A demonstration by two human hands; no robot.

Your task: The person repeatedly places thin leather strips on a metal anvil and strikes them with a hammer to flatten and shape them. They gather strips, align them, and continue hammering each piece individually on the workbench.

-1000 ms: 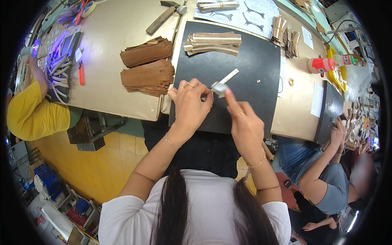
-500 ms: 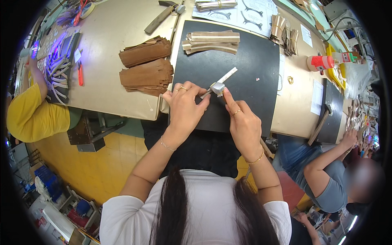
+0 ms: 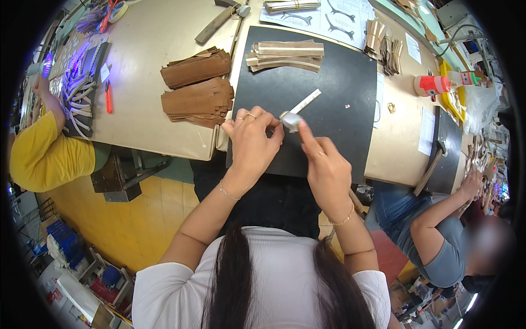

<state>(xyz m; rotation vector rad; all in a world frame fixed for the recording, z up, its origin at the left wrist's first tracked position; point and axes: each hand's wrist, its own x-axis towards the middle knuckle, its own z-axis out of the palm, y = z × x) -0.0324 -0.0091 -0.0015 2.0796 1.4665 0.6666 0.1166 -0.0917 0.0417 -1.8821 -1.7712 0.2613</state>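
Note:
On the black work board [image 3: 339,120] lies a narrow whitish strip [image 3: 307,101], slanting up to the right. My left hand [image 3: 252,136] is at the strip's lower end, thumb and fingers pinched together on it; that end is hidden. A hammer with a silvery metal head [image 3: 290,119] is in my right hand [image 3: 329,170], index finger stretched along toward the head. Part of its wooden handle shows below my right wrist. The hammer head covers part of the strip beside my left fingertips; whether it touches the strip I cannot tell.
Stacked tan strips [image 3: 287,55] lie at the board's far side, with two brown strip piles [image 3: 197,101] to its left. Another hammer [image 3: 216,27] lies beyond. Red bottles [image 3: 433,85] stand right. Co-workers sit at both sides, a yellow sleeve [image 3: 41,148] at left.
The hammer head has tilted and shifted slightly left, and my right index finger has moved down a little. My left fingers have closed in nearer to the hammer head. The strip stays in place.

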